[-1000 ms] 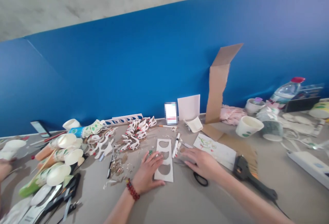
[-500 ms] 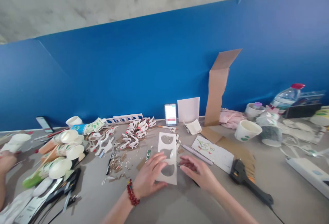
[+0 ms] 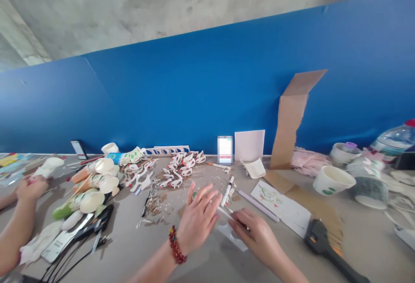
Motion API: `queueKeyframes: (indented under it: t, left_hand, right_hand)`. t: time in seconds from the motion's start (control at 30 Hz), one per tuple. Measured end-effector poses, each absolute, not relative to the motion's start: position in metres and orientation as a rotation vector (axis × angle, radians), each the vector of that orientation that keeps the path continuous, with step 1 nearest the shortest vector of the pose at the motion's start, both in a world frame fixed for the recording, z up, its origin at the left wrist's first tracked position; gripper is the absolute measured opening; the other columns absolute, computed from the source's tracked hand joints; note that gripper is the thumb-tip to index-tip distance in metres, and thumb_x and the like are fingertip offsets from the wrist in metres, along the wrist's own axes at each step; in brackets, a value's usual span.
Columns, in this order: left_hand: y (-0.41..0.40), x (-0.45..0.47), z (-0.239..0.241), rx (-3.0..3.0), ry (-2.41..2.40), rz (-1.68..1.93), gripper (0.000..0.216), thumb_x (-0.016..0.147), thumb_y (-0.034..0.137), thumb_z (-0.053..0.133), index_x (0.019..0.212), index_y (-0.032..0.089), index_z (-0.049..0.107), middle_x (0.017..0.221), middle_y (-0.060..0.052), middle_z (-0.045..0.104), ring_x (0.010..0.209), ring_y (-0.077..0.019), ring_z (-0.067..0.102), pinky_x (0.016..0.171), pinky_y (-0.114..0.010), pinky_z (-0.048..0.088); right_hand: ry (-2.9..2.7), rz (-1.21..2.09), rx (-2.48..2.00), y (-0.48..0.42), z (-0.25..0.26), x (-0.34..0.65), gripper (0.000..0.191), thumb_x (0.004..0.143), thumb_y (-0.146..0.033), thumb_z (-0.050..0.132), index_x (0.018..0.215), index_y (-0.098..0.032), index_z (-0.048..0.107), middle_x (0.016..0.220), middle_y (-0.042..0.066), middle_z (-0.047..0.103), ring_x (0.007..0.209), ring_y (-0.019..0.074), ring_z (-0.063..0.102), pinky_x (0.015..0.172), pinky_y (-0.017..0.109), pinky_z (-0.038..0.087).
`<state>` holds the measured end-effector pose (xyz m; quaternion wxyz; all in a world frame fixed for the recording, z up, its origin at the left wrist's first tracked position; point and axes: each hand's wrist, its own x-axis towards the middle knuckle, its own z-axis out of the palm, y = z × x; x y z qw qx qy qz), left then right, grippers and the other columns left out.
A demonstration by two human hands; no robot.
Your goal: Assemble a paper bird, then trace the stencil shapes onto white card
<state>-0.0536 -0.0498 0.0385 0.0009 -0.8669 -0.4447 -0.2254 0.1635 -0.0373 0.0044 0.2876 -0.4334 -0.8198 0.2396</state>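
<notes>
My right hand (image 3: 257, 235) has its fingers closed on a white paper strip (image 3: 236, 241) with large cut-out holes, which is tilted over the table and partly hidden by both hands. Beside the strip, my left hand (image 3: 199, 218) is stretched out with its fingers extended and a red bead bracelet on its wrist. Its fingertips are close to the strip's upper end; whether they touch it I cannot tell. Just beyond the hands lies a white marker (image 3: 228, 191). To the right of it rests a lilac stick-like tool (image 3: 258, 205).
White bird-shaped cut-outs (image 3: 177, 170) are piled behind my left hand, near paper scraps (image 3: 158, 207). A bird drawing (image 3: 285, 207) and a black glue gun (image 3: 319, 237) lie at right. Decorated paper cups (image 3: 92, 200) crowd the left, where another person's hand (image 3: 32, 187) works.
The strip lay flat under my left hand; now it is tilted in my right hand, which has closed on it. My left hand has lifted off. The view has swung left.
</notes>
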Motion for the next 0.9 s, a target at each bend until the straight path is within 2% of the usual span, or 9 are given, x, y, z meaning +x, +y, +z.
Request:
queueKeyframes:
  t: [0.07, 0.13, 0.17, 0.23, 0.3, 0.4, 0.43, 0.6, 0.9]
  left_hand:
    - [-0.051, -0.049, 0.053, -2.782, -1.407, -0.623, 0.033, 0.099, 0.021, 0.037, 0.122, 0.032, 0.058, 0.104, -0.003, 0.070, 0.116, -0.0232, 0.056, 0.120, -0.061, 0.001]
    - [-0.049, -0.054, 0.063, -2.825, -1.382, -0.597, 0.029, 0.099, 0.022, 0.038, 0.103, 0.031, 0.065, 0.088, -0.001, 0.070, 0.101, -0.0200, 0.062, 0.121, -0.058, 0.004]
    - [-0.045, -0.061, 0.066, -2.829, -1.363, -0.613, 0.026, 0.099, 0.023, 0.041, 0.098, 0.030, 0.066, 0.087, 0.000, 0.070, 0.098, -0.0194, 0.062, 0.121, -0.056, 0.006]
    - [-0.031, -0.087, 0.071, -2.765, -1.372, -0.695, 0.022, 0.097, 0.025, 0.045, 0.096, 0.030, 0.067, 0.091, 0.001, 0.071, 0.099, -0.0195, 0.062, 0.120, -0.054, 0.010]
    - [-0.007, -0.127, 0.076, -2.560, -1.474, -0.801, 0.022, 0.097, 0.025, 0.045, 0.096, 0.028, 0.067, 0.096, 0.001, 0.072, 0.101, -0.0204, 0.062, 0.118, -0.053, 0.018]
    - [0.041, -0.196, 0.086, -2.195, -1.664, -0.907, 0.025, 0.096, 0.033, 0.046, 0.100, 0.024, 0.068, 0.102, -0.003, 0.072, 0.100, -0.0231, 0.062, 0.102, -0.044, 0.041]
    - [0.057, -0.218, 0.088, -2.120, -1.702, -0.919, 0.027, 0.096, 0.034, 0.045, 0.103, 0.022, 0.068, 0.103, -0.005, 0.072, 0.100, -0.0242, 0.061, 0.096, -0.041, 0.044]
    - [0.121, -0.277, 0.092, -1.962, -1.765, -0.878, 0.027, 0.093, 0.027, 0.043, 0.101, 0.019, 0.067, 0.105, -0.009, 0.071, 0.101, -0.0277, 0.060, 0.094, -0.041, 0.042]
    - [0.170, -0.295, 0.062, -1.986, -1.754, -0.828, 0.026, 0.090, 0.024, 0.044, 0.098, 0.022, 0.068, 0.103, -0.006, 0.071, 0.104, -0.0260, 0.058, 0.095, -0.039, 0.039]
  right_hand:
    - [-2.230, 0.594, -1.122, -0.038, 0.011, 0.164, 0.032, 0.099, -0.037, 0.040, 0.079, -0.022, 0.061, 0.073, 0.005, 0.062, 0.068, 0.0197, 0.059, 0.061, 0.028, 0.046]
    - [-2.230, 0.477, -1.059, -0.037, 0.015, 0.167, 0.023, 0.097, -0.036, 0.046, 0.093, -0.023, 0.065, 0.084, 0.007, 0.067, 0.080, 0.0222, 0.063, 0.070, 0.031, 0.050]
    - [-2.206, 0.396, -1.034, -0.035, 0.016, 0.171, 0.020, 0.095, -0.037, 0.051, 0.102, -0.024, 0.064, 0.094, 0.008, 0.068, 0.089, 0.0244, 0.064, 0.077, 0.034, 0.051]
    - [-2.111, 0.239, -1.045, -0.031, 0.013, 0.180, 0.033, 0.091, -0.038, 0.057, 0.121, -0.024, 0.058, 0.115, 0.011, 0.065, 0.108, 0.0290, 0.060, 0.092, 0.041, 0.048]
    - [-1.986, 0.143, -1.136, -0.026, 0.004, 0.190, 0.041, 0.091, -0.039, 0.055, 0.129, -0.023, 0.051, 0.126, 0.013, 0.059, 0.117, 0.0317, 0.055, 0.098, 0.046, 0.044]
    - [-1.892, 0.118, -1.235, -0.019, -0.018, 0.198, 0.035, 0.094, -0.038, 0.049, 0.125, -0.022, 0.051, 0.125, 0.014, 0.058, 0.117, 0.0322, 0.055, 0.096, 0.048, 0.046]
    - [-1.903, 0.125, -1.234, -0.018, -0.026, 0.198, 0.034, 0.094, -0.038, 0.049, 0.124, -0.022, 0.052, 0.124, 0.014, 0.059, 0.116, 0.0320, 0.056, 0.095, 0.048, 0.047]
    - [-1.982, 0.138, -1.157, -0.013, -0.050, 0.189, 0.030, 0.092, -0.035, 0.054, 0.120, -0.024, 0.056, 0.120, 0.012, 0.064, 0.114, 0.0299, 0.060, 0.093, 0.044, 0.052]
    - [-1.930, 0.135, -1.164, -0.009, -0.058, 0.194, 0.023, 0.092, -0.036, 0.055, 0.108, -0.023, 0.064, 0.114, 0.012, 0.068, 0.107, 0.0297, 0.066, 0.087, 0.042, 0.058]
